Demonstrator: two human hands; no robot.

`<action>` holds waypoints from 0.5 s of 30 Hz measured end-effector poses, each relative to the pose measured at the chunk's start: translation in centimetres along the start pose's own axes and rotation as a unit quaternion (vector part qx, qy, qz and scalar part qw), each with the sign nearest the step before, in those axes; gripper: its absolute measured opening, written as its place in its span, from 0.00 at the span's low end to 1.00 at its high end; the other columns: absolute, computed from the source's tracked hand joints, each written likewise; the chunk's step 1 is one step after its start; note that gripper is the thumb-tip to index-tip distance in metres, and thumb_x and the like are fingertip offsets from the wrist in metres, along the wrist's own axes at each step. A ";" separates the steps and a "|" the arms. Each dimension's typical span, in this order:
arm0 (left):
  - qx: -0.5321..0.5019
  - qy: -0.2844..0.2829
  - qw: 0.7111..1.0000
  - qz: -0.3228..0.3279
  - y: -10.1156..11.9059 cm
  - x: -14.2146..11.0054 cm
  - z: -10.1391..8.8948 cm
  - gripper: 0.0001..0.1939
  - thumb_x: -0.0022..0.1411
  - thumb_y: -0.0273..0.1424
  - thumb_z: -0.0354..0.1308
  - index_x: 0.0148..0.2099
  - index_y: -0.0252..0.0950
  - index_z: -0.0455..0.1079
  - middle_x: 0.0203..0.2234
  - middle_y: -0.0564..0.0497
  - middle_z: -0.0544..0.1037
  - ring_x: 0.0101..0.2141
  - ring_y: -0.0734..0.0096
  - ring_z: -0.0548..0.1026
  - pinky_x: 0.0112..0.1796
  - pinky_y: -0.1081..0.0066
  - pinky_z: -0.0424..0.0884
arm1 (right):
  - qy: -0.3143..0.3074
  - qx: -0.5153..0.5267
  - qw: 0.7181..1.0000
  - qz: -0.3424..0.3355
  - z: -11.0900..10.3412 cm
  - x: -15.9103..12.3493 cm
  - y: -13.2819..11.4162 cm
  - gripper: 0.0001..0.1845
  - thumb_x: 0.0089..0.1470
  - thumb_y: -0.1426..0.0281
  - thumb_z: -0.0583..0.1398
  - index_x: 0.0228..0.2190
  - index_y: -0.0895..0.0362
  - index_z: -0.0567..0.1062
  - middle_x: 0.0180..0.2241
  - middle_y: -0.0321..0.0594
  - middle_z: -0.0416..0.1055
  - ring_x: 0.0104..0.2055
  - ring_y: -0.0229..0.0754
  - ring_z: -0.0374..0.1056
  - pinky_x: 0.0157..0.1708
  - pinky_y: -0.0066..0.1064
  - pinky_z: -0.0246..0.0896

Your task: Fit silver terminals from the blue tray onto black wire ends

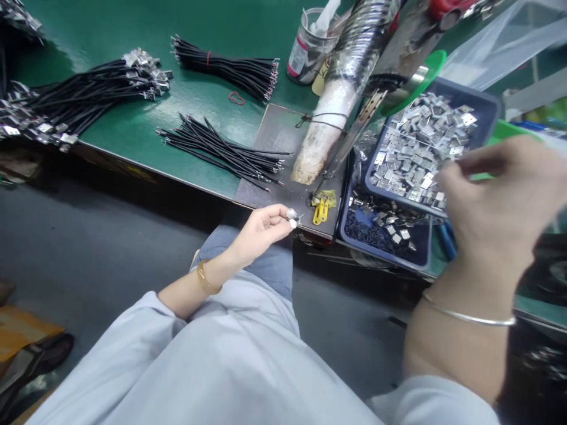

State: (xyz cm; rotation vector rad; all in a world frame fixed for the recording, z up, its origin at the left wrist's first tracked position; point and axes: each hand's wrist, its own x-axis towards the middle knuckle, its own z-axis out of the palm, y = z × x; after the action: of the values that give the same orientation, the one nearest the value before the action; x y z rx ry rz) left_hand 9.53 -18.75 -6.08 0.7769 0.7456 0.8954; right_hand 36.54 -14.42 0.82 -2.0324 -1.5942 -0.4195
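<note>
My left hand (264, 229) is closed in a pinch at the bench's front edge, holding a small silvery metal connector piece (293, 217). My right hand (500, 195), slightly blurred, hovers over the right side of a blue bin (492, 112) heaped with small metal shells (420, 147). Its thumb and index finger come together, and what lies between them cannot be made out. Below that bin sits a second blue bin (385, 255) with dark small parts and metal connectors. Yellow-handled snips (321, 211) lie on the dark mat (277, 133), right of my left hand.
Loose black cables (221, 147) lie partly on the mat, with a tied cable bundle (239, 68) behind. Cables with metal ends (97, 88) are piled left. A foil-wrapped duct (336, 94) slants down to the mat, near a plastic cup (305, 50) and a green disc (420, 82).
</note>
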 end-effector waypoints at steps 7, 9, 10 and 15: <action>0.074 -0.007 0.995 0.060 0.7 -0.1 1.4 0.17 0.52 0.42 0.69 0.32 0.33 0.71 0.21 0.56 0.68 0.24 0.81 0.61 0.27 0.77 0.60 | -0.043 0.559 0.826 0.064 -1.2 -9.8 -7.0 0.13 0.47 0.73 0.70 0.23 0.55 0.70 0.26 0.32 0.74 0.19 0.32 0.69 0.17 0.24 0.65; 0.125 0.003 0.988 0.088 0.6 -0.2 1.7 0.15 0.53 0.40 0.68 0.34 0.33 0.74 0.23 0.55 0.69 0.24 0.80 0.60 0.27 0.76 0.59 | -0.064 0.576 0.812 0.066 -0.2 -11.7 -8.6 0.11 0.50 0.74 0.68 0.24 0.55 0.70 0.28 0.31 0.74 0.20 0.30 0.68 0.17 0.22 0.65; 0.152 0.010 0.983 0.102 0.4 -0.2 1.8 0.13 0.54 0.38 0.68 0.34 0.32 0.74 0.22 0.56 0.67 0.23 0.80 0.58 0.26 0.76 0.57 | -0.067 0.582 0.808 0.068 0.3 -12.4 -9.0 0.10 0.52 0.74 0.67 0.25 0.55 0.70 0.28 0.30 0.73 0.19 0.30 0.68 0.17 0.21 0.64; 0.266 0.032 0.948 0.169 0.0 -0.2 1.3 0.10 0.61 0.33 0.62 0.30 0.32 0.73 0.17 0.59 0.58 0.20 0.82 0.52 0.23 0.76 0.52 | -0.018 0.514 0.857 0.038 1.5 -13.3 -9.5 0.08 0.54 0.76 0.65 0.28 0.55 0.72 0.34 0.35 0.76 0.30 0.35 0.75 0.21 0.23 0.67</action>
State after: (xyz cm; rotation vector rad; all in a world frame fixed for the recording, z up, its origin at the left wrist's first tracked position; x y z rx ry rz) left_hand 10.53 -19.27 -5.39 1.3906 0.9451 1.0427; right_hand 23.88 -22.62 -5.56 -1.2370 -1.2954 0.4475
